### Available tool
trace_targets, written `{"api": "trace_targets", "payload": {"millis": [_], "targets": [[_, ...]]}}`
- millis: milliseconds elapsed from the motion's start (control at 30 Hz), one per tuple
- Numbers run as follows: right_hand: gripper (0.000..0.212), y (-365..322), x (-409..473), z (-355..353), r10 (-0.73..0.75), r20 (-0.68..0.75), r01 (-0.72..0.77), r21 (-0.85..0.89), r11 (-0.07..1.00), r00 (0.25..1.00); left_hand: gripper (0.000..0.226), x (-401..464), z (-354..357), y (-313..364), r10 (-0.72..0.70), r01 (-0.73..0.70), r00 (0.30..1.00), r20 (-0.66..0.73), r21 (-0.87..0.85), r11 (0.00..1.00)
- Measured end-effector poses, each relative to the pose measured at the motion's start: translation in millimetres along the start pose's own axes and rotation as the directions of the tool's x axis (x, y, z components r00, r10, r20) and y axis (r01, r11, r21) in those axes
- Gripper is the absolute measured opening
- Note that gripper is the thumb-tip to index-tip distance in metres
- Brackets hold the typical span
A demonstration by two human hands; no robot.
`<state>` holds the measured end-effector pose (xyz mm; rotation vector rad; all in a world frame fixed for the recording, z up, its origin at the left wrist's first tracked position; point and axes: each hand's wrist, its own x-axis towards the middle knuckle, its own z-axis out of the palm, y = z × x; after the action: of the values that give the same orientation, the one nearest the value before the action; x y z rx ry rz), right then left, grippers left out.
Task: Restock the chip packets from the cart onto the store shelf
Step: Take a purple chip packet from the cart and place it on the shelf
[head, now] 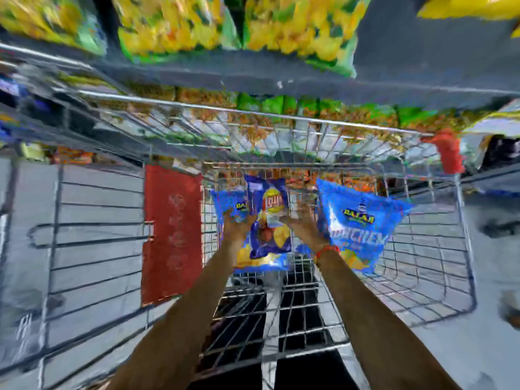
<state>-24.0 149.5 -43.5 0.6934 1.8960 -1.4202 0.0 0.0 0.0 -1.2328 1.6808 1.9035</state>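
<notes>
At the centre of the frame, in the one head view, both arms reach forward over the wire cart, and each hand is closed on blue chip packets lifted above the basket. The left hand has its grip wrapped round the lower part of a small bunch: a dark blue packet in front and at least one lighter blue packet behind it; blur hides the exact count. The right hand, with a red thread at the wrist, is shut on the left edge of a large blue packet, which hangs tilted to the right of centre.

Gathering several at once in each hand probably saves trips between cart and shelf. The packets are held upright with fronts facing the camera, likely so they can go onto the shelf face out. They are clear of the cart but not yet at the shelf, whose dark edge runs across the upper frame with yellow-green bags already standing above it.

The red flap left of centre belongs to the cart.
</notes>
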Motion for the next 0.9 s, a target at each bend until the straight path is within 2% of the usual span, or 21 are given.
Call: {"api": "trace_targets", "payload": {"millis": [67,133,200,233,333,400,533,633,767,900], "targets": [[0.08,25.7,19.9,2.7,0.05,0.066,-0.053,0.039,0.998,0.997,0.036,8.6,3.2,-5.3,-0.061,0.054,0.996,0.066,0.102,0.993],[0.072,37.8,24.3,2.5,0.121,0.139,-0.133,0.08,0.988,0.983,0.031,24.1,5.5,-16.1,-0.148,0.12,0.975,0.169,0.165,0.979],[0.059,46.5,24.2,1.2,0.17,0.149,-0.19,0.127,0.974,0.974,0.017,36.9,5.9,-24.6,-0.19,0.156,0.967,0.167,0.196,0.968],[0.051,45.8,20.5,1.7,0.177,0.169,-0.202,0.142,0.969,0.97,0.017,43.3,6.4,-28.6,-0.188,0.155,0.971,0.149,0.211,0.965],[0.034,45.3,13.3,1.9,0.186,0.232,-0.224,0.154,0.962,0.955,0.044,50.5,7.3,-37.5,-0.135,0.099,0.981,0.142,0.237,0.966],[0.029,38.7,6.6,-1.1,0.17,0.251,-0.213,0.154,0.965,0.953,0.05,47.0,9.2,-38.8,-0.122,0.089,0.981,0.152,0.211,0.973],[0.043,25.3,-5.3,-10.0,0.087,0.302,-0.145,0.176,0.974,0.949,0.043,30.8,4.0,-30.3,-0.127,0.104,0.976,0.178,0.135,0.985],[0.048,7.0,-26.8,-16.9,0.028,0.314,-0.082,0.161,0.984,0.949,0.026,9.8,-7.0,-14.3,-0.104,0.088,0.952,0.287,0.066,0.994],[0.078,-22.1,-63.0,-19.0,-0.078,0.32,0.02,0.181,0.983,0.944,0.031,-23.5,-29.3,16.6,-0.01,-0.008,0.907,0.421,0.041,0.999],[0.071,-69.1,-111.2,-18.1,-0.261,0.283,0.196,0.237,0.952,0.923,0.033,-63.7,-52.8,62.0,0.136,-0.165,0.882,0.452,0.027,0.986]]}}
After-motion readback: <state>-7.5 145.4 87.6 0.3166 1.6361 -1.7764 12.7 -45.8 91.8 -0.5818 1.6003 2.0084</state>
